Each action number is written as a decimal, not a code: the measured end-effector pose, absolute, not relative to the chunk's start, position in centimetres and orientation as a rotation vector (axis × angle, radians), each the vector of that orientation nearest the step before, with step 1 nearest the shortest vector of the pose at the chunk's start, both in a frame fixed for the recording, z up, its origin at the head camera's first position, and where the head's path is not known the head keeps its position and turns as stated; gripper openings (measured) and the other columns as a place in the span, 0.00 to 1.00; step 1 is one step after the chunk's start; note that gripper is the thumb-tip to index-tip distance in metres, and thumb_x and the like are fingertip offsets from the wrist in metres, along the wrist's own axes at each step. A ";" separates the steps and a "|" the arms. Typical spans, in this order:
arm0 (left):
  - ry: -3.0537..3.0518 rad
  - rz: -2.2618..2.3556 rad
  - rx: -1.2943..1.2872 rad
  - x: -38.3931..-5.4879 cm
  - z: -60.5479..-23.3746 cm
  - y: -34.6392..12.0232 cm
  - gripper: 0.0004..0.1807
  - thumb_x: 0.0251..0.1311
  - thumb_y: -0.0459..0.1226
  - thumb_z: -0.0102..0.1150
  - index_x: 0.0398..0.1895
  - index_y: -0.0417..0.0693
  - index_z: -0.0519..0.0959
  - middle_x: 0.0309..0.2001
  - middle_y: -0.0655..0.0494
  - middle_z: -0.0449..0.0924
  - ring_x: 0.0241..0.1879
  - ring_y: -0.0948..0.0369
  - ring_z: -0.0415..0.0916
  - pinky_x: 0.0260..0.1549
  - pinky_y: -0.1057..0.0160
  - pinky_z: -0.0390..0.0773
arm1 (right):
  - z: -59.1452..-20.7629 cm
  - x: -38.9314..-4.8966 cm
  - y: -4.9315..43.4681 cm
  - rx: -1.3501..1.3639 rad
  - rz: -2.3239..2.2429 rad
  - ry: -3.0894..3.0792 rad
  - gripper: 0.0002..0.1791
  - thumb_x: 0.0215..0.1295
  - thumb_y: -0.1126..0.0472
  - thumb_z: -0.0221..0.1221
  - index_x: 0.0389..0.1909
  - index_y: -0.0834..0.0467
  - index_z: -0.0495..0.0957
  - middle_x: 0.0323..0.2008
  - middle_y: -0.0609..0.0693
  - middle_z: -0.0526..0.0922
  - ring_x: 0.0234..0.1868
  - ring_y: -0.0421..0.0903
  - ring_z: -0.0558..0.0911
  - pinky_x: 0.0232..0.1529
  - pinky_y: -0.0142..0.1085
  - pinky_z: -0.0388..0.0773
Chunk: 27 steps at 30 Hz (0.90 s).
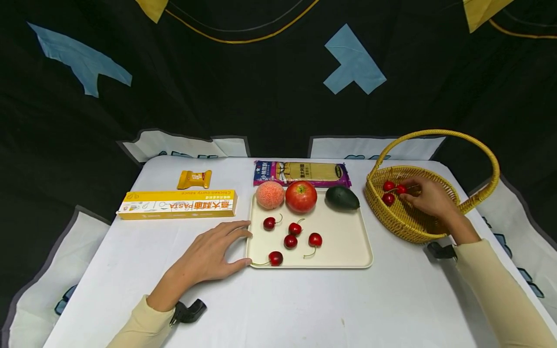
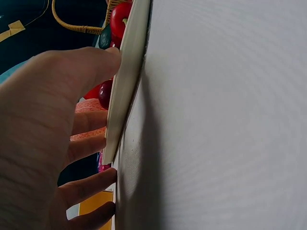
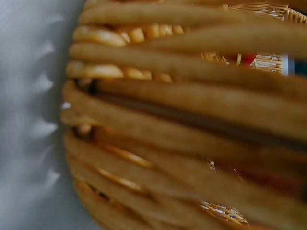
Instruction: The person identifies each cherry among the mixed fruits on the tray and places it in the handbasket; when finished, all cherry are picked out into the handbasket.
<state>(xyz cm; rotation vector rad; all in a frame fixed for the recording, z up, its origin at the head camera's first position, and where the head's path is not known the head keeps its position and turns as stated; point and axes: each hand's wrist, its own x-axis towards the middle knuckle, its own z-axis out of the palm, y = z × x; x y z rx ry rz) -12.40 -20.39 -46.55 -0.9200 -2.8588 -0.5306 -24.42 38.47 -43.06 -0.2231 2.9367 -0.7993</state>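
Note:
Inside the yellow wicker basket (image 1: 393, 224), my right hand (image 1: 428, 195) pinches a red cherry (image 1: 401, 189) between thumb and fingertips. Two more cherries lie against the basket's left inner wall, an upper cherry (image 1: 388, 185) and a lower cherry (image 1: 388, 198). In the right wrist view, the basket's weave (image 3: 192, 105) fills the picture and hides that hand. My left hand (image 1: 213, 253), fingers spread and fairly straight, touches the left edge of the cream tray (image 1: 339, 251); in the left wrist view its thumb (image 2: 108, 62) rests on the rim. Several stemmed cherries lie on the tray, one cherry (image 1: 275, 258) near that thumb.
A pink textured ball-like fruit (image 1: 270, 195), a red apple (image 1: 301, 196) and a dark green avocado (image 1: 342, 198) line the tray's back. Behind lies a pasta packet (image 1: 304, 173). A yellow pasta box (image 1: 176, 204) and small orange packet (image 1: 194, 179) lie left. The basket's handle (image 1: 435, 132) arches high.

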 end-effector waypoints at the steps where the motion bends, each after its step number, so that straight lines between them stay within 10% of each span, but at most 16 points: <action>1: -2.858 -0.530 -0.920 -12.4 -46.6 -20.4 0.30 0.61 0.60 0.73 0.62 0.61 0.84 0.77 0.60 0.72 0.73 0.53 0.73 0.63 0.44 0.80 | -43.1 -24.4 38.5 -0.222 -0.796 2.939 0.23 0.75 0.63 0.65 0.66 0.69 0.76 0.60 0.71 0.81 0.59 0.69 0.81 0.60 0.66 0.78; 27: -2.857 -0.525 -0.911 -12.4 -46.6 -20.4 0.29 0.61 0.61 0.72 0.62 0.61 0.83 0.76 0.60 0.73 0.73 0.54 0.73 0.62 0.44 0.81 | -41.9 -24.7 37.1 -0.356 -0.717 3.018 0.26 0.73 0.60 0.69 0.67 0.68 0.78 0.61 0.71 0.82 0.62 0.70 0.80 0.64 0.69 0.74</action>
